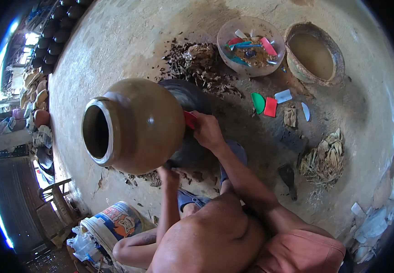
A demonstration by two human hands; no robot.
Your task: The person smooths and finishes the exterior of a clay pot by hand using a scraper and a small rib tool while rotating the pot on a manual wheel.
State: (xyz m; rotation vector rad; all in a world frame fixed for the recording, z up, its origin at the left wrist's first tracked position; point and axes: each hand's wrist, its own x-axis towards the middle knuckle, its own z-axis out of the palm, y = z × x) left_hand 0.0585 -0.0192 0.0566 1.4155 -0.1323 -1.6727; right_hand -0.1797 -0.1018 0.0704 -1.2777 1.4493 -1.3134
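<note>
A large, glossy grey-brown clay pot (149, 127) leans over on a dark round wheel (190, 93), its wide mouth facing left. My right hand (208, 130) is closed on a red scraper (190, 119) and presses it against the pot's base side. Below the pot, my left hand (168, 175) reaches up at the wheel's near edge; its fingers are mostly hidden, and whether they touch the pot or the wheel I cannot tell. Dark clay scraps (197, 63) lie heaped beyond the wheel, with more under the pot.
Far right stand a clear basin (226, 59) of tools and a pot of murky water (313, 57). Green (258, 103) and red scrapers (270, 107), a dark brush (288, 179) and a leafy bundle (323, 159) lie right. A bucket (119, 220) stands near left.
</note>
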